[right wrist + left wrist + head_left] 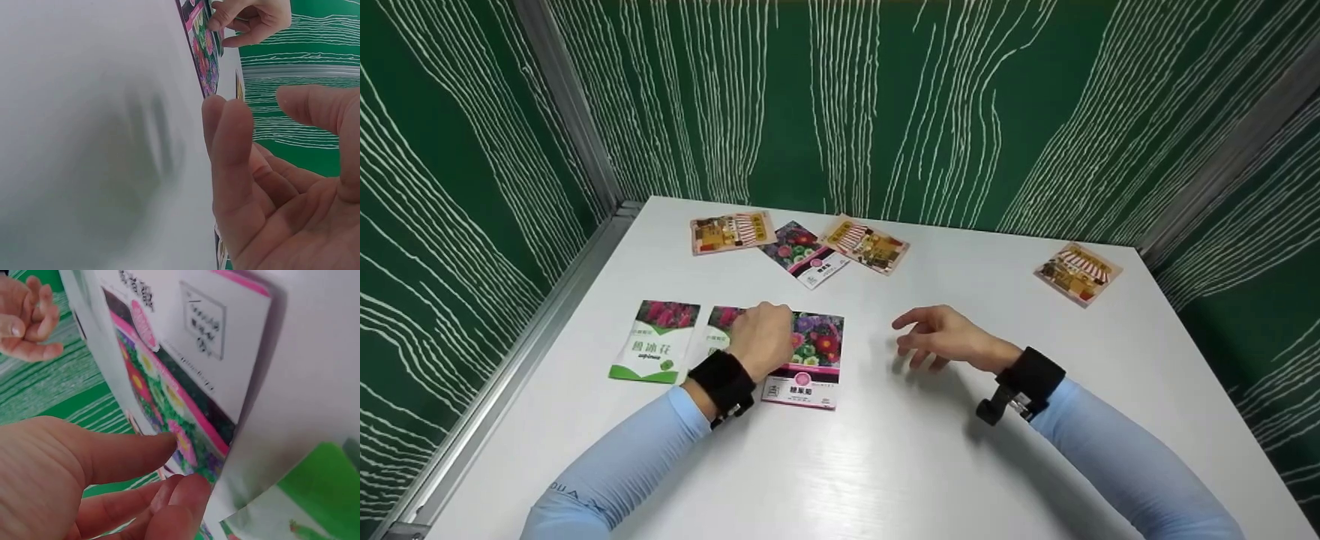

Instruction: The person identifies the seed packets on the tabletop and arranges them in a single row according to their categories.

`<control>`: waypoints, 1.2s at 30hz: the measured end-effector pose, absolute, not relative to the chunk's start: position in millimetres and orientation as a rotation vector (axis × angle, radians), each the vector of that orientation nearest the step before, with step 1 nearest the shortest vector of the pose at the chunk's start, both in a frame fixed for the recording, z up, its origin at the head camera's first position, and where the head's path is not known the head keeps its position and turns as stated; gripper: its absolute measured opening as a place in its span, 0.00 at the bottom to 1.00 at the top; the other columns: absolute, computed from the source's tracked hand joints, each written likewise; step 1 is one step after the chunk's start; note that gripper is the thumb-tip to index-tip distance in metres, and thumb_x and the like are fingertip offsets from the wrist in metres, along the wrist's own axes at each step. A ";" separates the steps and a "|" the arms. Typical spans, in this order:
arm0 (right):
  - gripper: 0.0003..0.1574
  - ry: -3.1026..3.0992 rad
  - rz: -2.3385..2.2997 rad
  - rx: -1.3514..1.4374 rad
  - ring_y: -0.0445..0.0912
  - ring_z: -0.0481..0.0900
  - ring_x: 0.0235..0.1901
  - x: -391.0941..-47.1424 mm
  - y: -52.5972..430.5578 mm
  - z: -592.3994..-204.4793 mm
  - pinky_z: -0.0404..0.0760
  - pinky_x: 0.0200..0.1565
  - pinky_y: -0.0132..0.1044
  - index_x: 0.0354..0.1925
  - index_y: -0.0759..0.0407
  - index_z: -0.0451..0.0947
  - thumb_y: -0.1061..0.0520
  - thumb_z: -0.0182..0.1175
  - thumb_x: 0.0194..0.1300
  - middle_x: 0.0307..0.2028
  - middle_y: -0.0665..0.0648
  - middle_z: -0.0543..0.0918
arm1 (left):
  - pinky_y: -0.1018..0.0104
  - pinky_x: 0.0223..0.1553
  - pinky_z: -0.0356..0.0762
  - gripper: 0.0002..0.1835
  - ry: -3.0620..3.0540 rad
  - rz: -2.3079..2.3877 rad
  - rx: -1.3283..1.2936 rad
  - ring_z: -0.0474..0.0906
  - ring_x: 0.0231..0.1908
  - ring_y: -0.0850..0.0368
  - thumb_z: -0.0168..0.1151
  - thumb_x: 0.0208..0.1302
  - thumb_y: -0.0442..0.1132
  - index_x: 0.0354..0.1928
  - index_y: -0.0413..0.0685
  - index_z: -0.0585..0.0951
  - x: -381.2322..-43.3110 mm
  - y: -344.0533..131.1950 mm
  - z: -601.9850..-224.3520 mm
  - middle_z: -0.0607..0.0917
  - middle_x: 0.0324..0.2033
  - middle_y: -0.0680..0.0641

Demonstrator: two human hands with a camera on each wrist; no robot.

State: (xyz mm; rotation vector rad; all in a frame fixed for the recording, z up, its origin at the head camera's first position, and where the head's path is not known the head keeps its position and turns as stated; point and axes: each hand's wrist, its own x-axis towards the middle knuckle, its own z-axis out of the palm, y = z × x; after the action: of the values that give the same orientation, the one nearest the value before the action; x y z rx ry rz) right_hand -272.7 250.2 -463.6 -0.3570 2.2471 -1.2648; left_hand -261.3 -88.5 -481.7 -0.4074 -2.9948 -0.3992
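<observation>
My left hand (763, 339) is over the left edge of a flower seed packet (816, 358) lying face up. In the left wrist view, the thumb (135, 453) reaches over the packet's flower picture. Its other fingertips are bent near the packet's edge, a gap between them and the thumb. Whether they touch it is unclear. Partly hidden by this hand is a green-and-white seed packet (715, 341); a matching lupine packet (649, 343) lies farther left. My right hand (945, 335) hovers over the white table with loosely bent fingers, holding nothing.
Toward the back of the table (877, 480) lie a striped-awning card (731, 232), another flower packet (810, 259) and a second awning card (874, 247) overlapping it. A third awning card (1078, 274) is at the far right. Green patterned walls (787, 97) surround the table.
</observation>
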 end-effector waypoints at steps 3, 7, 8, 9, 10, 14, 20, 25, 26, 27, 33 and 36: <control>0.34 2.270 -1.264 -0.354 0.45 0.95 0.38 -273.3 248.6 -463.8 0.90 0.35 0.34 0.74 0.68 0.76 0.53 0.68 0.79 0.49 0.67 0.95 | 0.43 0.30 0.90 0.10 -2.961 -0.439 -0.409 0.91 0.30 0.40 0.70 0.70 0.35 0.28 0.41 0.88 -262.7 -90.5 -479.9 0.91 0.28 0.39; 0.32 2.322 -1.268 -0.355 0.45 0.94 0.40 -275.6 247.1 -464.7 0.90 0.39 0.33 0.72 0.70 0.78 0.56 0.68 0.77 0.49 0.67 0.95 | 0.44 0.30 0.88 0.10 -2.913 -0.482 -0.417 0.89 0.29 0.42 0.72 0.71 0.39 0.30 0.42 0.87 -265.6 -92.0 -478.7 0.90 0.28 0.40; 0.32 2.334 -1.272 -0.359 0.45 0.94 0.41 -276.0 246.6 -464.9 0.90 0.41 0.33 0.72 0.71 0.78 0.57 0.68 0.77 0.50 0.68 0.95 | 0.44 0.30 0.88 0.11 -2.899 -0.488 -0.419 0.89 0.29 0.42 0.73 0.71 0.40 0.32 0.42 0.87 -266.2 -92.5 -478.9 0.90 0.28 0.40; 0.31 2.346 -1.274 -0.370 0.45 0.94 0.42 -276.3 246.3 -465.1 0.91 0.42 0.34 0.71 0.72 0.78 0.57 0.67 0.77 0.50 0.68 0.95 | 0.43 0.31 0.88 0.11 -2.886 -0.496 -0.424 0.89 0.31 0.41 0.74 0.71 0.41 0.33 0.41 0.87 -266.9 -92.7 -479.0 0.90 0.29 0.40; 0.31 2.358 -1.275 -0.368 0.45 0.93 0.43 -276.9 246.2 -465.6 0.91 0.44 0.34 0.71 0.71 0.79 0.57 0.67 0.77 0.52 0.69 0.94 | 0.42 0.32 0.88 0.11 -2.873 -0.503 -0.429 0.89 0.33 0.39 0.74 0.71 0.42 0.35 0.41 0.87 -267.7 -92.9 -479.1 0.90 0.31 0.39; 0.32 2.398 -1.276 -0.371 0.44 0.91 0.49 -278.1 244.9 -466.0 0.91 0.52 0.38 0.71 0.70 0.79 0.54 0.69 0.78 0.60 0.69 0.91 | 0.38 0.48 0.91 0.23 -2.863 -0.539 -0.417 0.87 0.53 0.33 0.75 0.72 0.46 0.61 0.39 0.86 -274.2 -93.4 -478.8 0.90 0.51 0.33; 0.39 2.458 -1.256 -0.322 0.54 0.89 0.63 -281.7 238.3 -466.5 0.87 0.62 0.42 0.74 0.67 0.77 0.44 0.71 0.79 0.72 0.69 0.84 | 0.31 0.78 0.75 0.47 -2.973 -0.583 -0.391 0.65 0.82 0.27 0.74 0.74 0.55 0.86 0.45 0.67 -295.8 -91.1 -475.4 0.70 0.82 0.29; 0.44 2.452 -1.241 -0.282 0.63 0.82 0.74 -293.8 225.0 -465.8 0.85 0.71 0.54 0.78 0.67 0.74 0.39 0.69 0.80 0.77 0.69 0.79 | 0.35 0.81 0.72 0.45 -3.095 -0.659 -0.405 0.62 0.84 0.29 0.72 0.74 0.57 0.86 0.49 0.68 -314.2 -81.9 -463.6 0.66 0.85 0.32; 0.45 2.450 -1.236 -0.276 0.64 0.80 0.75 -297.7 221.5 -465.3 0.84 0.73 0.56 0.78 0.67 0.73 0.38 0.68 0.80 0.77 0.69 0.79 | 0.36 0.81 0.72 0.44 -3.117 -0.668 -0.410 0.63 0.84 0.30 0.72 0.74 0.57 0.86 0.49 0.69 -317.7 -79.4 -460.2 0.67 0.85 0.33; 0.46 2.451 -1.233 -0.268 0.64 0.79 0.76 -301.9 217.8 -464.9 0.83 0.74 0.57 0.79 0.66 0.73 0.37 0.68 0.80 0.77 0.68 0.78 | 0.38 0.82 0.72 0.43 -3.134 -0.678 -0.418 0.64 0.84 0.32 0.71 0.75 0.57 0.85 0.49 0.70 -321.8 -76.8 -457.4 0.68 0.84 0.34; 0.48 2.496 -1.188 -0.223 0.63 0.76 0.78 -325.1 200.3 -467.6 0.78 0.78 0.59 0.78 0.65 0.74 0.32 0.66 0.80 0.78 0.69 0.78 | 0.46 0.81 0.75 0.41 -3.189 -0.643 -0.503 0.76 0.77 0.40 0.71 0.73 0.58 0.81 0.45 0.76 -375.8 -63.6 -485.2 0.82 0.75 0.38; 0.48 2.517 -1.167 -0.198 0.63 0.74 0.79 -332.6 192.9 -471.5 0.74 0.81 0.58 0.77 0.65 0.75 0.32 0.65 0.80 0.78 0.70 0.78 | 0.47 0.78 0.78 0.45 -3.253 -0.559 -0.534 0.79 0.75 0.42 0.70 0.70 0.64 0.81 0.46 0.75 -414.3 -60.6 -523.9 0.83 0.75 0.39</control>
State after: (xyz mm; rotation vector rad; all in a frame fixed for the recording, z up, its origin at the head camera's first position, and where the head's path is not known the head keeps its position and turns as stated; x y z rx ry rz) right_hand -332.6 192.9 -471.5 -0.1981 2.5171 -1.1673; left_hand -414.3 -60.6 -523.9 -0.5339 -3.2526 -0.5590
